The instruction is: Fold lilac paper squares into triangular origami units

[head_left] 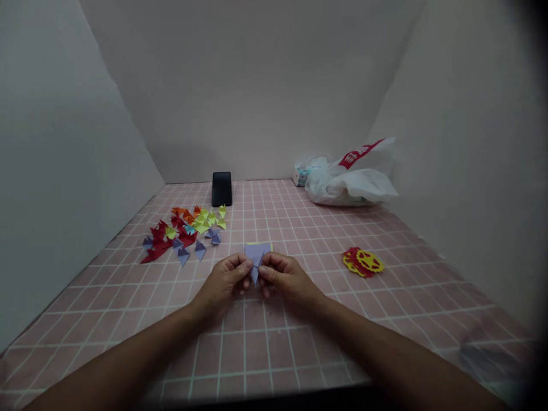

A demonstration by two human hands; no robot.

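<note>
Head view: purple folded paper (258,253) pinched from both sides, left hand (226,283) closed on its left edge, right hand (286,279) closed on its right edge. Held low over pink grid tabletop (299,342), at front centre, upper half clear of the fingertips. Lower side edges covered by thumbs and fingers; fold lines too small to make out; contact with tabletop not discernible. Pointed tip directed toward the wearer, wide edge away; long axis near-to-far. Pile of folded paper triangles (186,228) well apart, far left.
</note>
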